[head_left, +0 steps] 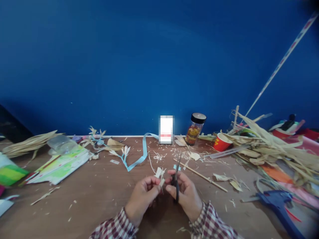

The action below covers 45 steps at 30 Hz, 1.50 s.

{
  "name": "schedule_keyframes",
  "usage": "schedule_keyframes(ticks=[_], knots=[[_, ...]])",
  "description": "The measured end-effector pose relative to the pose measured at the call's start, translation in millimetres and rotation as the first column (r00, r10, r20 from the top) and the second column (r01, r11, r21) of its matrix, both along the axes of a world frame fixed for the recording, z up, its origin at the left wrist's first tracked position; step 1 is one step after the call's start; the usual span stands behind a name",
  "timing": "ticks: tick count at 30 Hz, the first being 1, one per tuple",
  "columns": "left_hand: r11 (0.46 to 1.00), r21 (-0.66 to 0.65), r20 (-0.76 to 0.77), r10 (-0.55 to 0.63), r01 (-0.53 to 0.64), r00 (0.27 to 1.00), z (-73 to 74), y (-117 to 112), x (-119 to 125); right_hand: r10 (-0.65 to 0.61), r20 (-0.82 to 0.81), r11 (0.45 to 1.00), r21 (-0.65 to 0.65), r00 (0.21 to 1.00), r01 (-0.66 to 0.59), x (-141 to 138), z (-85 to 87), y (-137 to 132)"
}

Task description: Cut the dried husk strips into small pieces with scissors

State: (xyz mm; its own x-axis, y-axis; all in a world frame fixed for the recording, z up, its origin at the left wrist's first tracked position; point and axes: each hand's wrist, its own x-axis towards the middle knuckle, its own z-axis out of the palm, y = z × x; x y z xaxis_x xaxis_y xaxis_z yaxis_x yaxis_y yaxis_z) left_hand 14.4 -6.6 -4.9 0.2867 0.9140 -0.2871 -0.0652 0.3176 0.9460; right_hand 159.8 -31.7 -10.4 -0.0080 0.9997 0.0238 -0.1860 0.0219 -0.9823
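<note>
My left hand [144, 196] pinches a small bundle of pale corn husk strips [160, 174] between thumb and fingertips, its ends fanned upward. Close beside it, my right hand [185, 196] is closed around a pair of dark-handled scissors [176, 182], blades pointing up and away. The right fingertips are near the husk bundle; whether they touch it I cannot tell. Beyond the hands lies a husk flower [126, 152] with a light blue wrapped stem, joined to a blue ribbon [144, 149] that curls toward a blurred white object [166, 129].
Husk scraps [159, 156] litter the brown table [99, 205]. A thin stick [201, 175] lies ahead of my right hand. Farther back are a black-lidded jar [195, 129] and a red paper cup [222, 142]. At right are a husk pile [261, 146] and a blue glue gun [277, 202].
</note>
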Motion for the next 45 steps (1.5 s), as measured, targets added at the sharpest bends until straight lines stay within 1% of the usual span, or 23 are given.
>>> schedule_keyframes(ticks=[3,5,8,11,14,16,18,21,24,27,31,36,42,45], knots=[[0.988,0.100,-0.068,-0.114,0.121,0.991,-3.5,-3.4,1.2,0.020,0.037,1.000,-0.022,0.999,-0.020,1.4,-1.4,0.7],[0.980,0.140,-0.104,-0.129,0.144,0.986,-5.5,-4.3,0.4,0.008,0.082,0.999,-0.038,0.997,-0.005,1.8,-3.5,1.2],[0.985,0.139,-0.128,-0.084,0.101,0.988,-5.2,-2.5,-1.8,-0.010,0.127,0.999,-0.042,0.992,0.015,1.8,-6.6,2.0],[0.994,0.110,-0.111,-0.002,0.015,0.994,-1.8,0.9,-3.0,0.020,0.136,0.999,-0.042,0.990,-0.014,0.4,-8.5,1.7],[0.993,0.092,-0.046,0.077,-0.073,0.996,-0.3,2.3,-1.5,0.029,0.143,0.999,-0.037,0.989,-0.024,-2.7,-7.3,-0.2],[0.994,0.057,0.014,0.097,-0.098,0.995,-2.1,1.3,1.0,0.010,0.133,0.999,-0.045,0.991,-0.004,-4.6,-5.0,-1.5],[0.996,0.021,0.050,0.087,-0.088,0.995,-5.5,-0.7,3.9,-0.026,0.110,0.998,-0.052,0.994,0.031,-5.5,-3.1,-2.1],[0.998,0.011,0.049,0.060,-0.060,0.997,-10.7,-3.4,7.1,-0.065,0.072,0.996,-0.048,0.995,0.069,-4.9,-3.6,-1.5],[0.998,-0.004,0.042,0.062,-0.062,0.997,-12.7,-4.4,8.1,-0.065,0.048,0.997,-0.044,0.997,0.067,-4.2,-6.5,-0.7],[0.998,-0.021,0.043,0.065,-0.065,0.997,-11.7,-4.7,7.7,-0.058,0.034,0.997,-0.048,0.998,0.059,-4.8,-6.9,-0.7],[0.998,-0.007,0.044,0.059,-0.059,0.997,-10.8,-5.0,7.1,-0.040,0.031,0.997,-0.062,0.999,0.042,-6.7,-4.6,-1.3],[0.998,0.029,0.032,0.052,-0.053,0.998,-13.0,-4.0,7.5,-0.016,0.071,0.999,-0.045,0.997,0.019,-8.6,-3.8,-2.8],[0.999,0.035,-0.014,0.035,-0.035,0.999,-11.9,-3.8,7.1,-0.065,0.072,0.998,0.002,0.995,0.065,-7.5,-7.2,-2.8],[0.998,0.053,-0.017,0.032,-0.031,0.999,-11.2,-3.9,5.9,-0.081,0.085,0.997,0.001,0.993,0.081,-6.9,-9.5,-2.1]])
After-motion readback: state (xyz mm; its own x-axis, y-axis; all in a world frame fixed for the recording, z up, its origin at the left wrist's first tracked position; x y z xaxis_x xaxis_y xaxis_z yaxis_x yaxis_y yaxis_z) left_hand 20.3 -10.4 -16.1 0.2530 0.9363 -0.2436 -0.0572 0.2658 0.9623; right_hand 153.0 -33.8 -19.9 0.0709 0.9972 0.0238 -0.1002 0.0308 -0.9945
